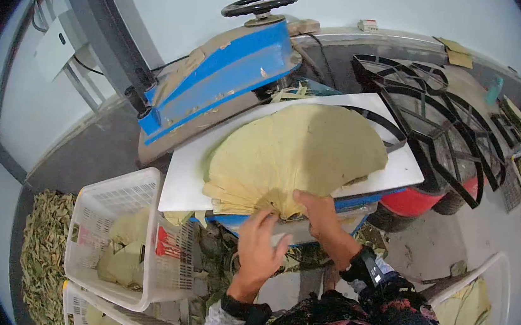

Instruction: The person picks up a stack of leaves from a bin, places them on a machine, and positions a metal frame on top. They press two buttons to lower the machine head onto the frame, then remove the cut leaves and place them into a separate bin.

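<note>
A pale yellow, fan-shaped dried palm leaf [294, 147] lies on a white board [185, 186] on the blue press. Its pleats gather at the near edge, where both hands are. My right hand [325, 225] grips that edge from the right, thumb on top and the other fingers hidden beneath. On the other side, my left hand [257, 251] has its fingertips at the gathered base, with the thumb spread away from them. A curved black metal strip [382, 126] rests on the board, partly behind the leaf.
The blue press [219, 75] carries a black handwheel [260, 4]. Black metal cutting frames [431, 110] lie on red drums [408, 206] at right. White baskets [152, 240] hold cut leaves at left, beside a heap of scraps [44, 254]. Another white container [503, 270] with leaves stands lower right.
</note>
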Available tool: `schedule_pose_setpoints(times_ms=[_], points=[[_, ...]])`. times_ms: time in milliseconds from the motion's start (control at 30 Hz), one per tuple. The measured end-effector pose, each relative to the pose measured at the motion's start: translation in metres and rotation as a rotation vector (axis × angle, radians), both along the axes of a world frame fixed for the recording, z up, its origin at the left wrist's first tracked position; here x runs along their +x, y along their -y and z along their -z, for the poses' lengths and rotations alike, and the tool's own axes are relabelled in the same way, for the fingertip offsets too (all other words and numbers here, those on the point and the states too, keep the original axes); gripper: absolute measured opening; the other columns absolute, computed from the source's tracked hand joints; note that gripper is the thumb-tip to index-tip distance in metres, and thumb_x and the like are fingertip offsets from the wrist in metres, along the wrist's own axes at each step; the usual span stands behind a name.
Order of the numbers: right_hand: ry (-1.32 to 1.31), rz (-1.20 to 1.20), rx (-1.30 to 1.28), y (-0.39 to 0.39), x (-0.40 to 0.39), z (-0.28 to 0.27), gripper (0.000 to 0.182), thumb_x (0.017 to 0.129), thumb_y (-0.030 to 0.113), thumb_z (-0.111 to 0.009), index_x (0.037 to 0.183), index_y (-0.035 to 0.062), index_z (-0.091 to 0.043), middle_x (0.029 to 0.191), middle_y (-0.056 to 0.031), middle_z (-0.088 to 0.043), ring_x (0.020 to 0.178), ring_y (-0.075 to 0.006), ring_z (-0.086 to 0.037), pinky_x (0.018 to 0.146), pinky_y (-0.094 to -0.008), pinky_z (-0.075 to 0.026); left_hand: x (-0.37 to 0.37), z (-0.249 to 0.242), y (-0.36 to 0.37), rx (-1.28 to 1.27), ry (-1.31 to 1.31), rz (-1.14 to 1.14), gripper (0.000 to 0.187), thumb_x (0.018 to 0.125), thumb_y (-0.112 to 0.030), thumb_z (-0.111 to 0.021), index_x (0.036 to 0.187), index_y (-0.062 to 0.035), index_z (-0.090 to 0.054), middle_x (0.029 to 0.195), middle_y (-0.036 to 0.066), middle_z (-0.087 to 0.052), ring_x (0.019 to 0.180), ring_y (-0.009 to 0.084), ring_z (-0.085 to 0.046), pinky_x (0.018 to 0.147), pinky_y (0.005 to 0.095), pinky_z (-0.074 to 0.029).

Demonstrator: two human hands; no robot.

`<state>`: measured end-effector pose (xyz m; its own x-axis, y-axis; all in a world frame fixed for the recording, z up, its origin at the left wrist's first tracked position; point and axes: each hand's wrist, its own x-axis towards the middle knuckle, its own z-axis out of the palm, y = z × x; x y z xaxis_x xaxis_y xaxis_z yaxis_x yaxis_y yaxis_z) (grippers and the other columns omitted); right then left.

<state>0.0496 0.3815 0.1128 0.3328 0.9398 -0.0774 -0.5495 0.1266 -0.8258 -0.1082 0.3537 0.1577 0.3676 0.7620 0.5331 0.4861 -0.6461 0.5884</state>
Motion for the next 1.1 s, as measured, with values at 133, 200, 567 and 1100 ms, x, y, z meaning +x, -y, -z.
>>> schedule_pose_setpoints(times_ms=[133,200,567,1100], points=[[0.594,-0.129,0.291,-0.043,0.042,0.052,0.034,0.079,0.019,-0.060,0.106,-0.0011,-0.056,0.096,-0.0074,-0.062,0.084,-0.0175,-0.058,0.078,-0.0323,-0.046,0.048,0.022,-0.063,0.260,-0.219,0.071,0.048,0.069,-0.014,-0.068,0.110,0.0016,-0.050,0.116,0.020,-0.046,0.108,0.0399,-0.044,0.092,0.0472,-0.036],[0.358,-0.213,0.046,-0.055,0.053,0.050,0.034,0.078,0.016,-0.058,0.108,0.0009,-0.056,0.098,-0.0109,-0.062,0.089,-0.0224,-0.060,0.080,-0.0330,-0.046,0.062,0.044,-0.085,0.287,-0.229,0.087,0.051,0.066,-0.014,-0.069,0.111,0.0016,-0.050,0.114,0.020,-0.046,0.108,0.0398,-0.044,0.092,0.0477,-0.036],[2.040,0.285,-0.269,-0.056,0.246,-0.035,0.034,0.074,0.011,-0.061,0.105,-0.0003,-0.051,0.109,-0.0188,-0.053,0.101,-0.0359,-0.051,0.082,-0.0439,-0.042,0.076,0.046,-0.102,0.220,-0.385,0.055,0.050,0.063,-0.011,-0.070,0.108,0.0000,-0.051,0.112,0.016,-0.046,0.105,0.0375,-0.043,0.088,0.0474,-0.036],[1.534,0.340,0.008,-0.089,0.206,-0.134,0.026,0.083,0.012,-0.057,0.106,-0.0016,-0.059,0.093,-0.0227,-0.062,0.083,-0.0289,-0.064,0.073,-0.0346,-0.047,0.045,0.054,-0.134,0.224,-0.440,0.127,0.045,0.062,-0.013,-0.069,0.104,-0.0046,-0.054,0.111,0.015,-0.045,0.110,0.0362,-0.041,0.090,0.0496,-0.037]])
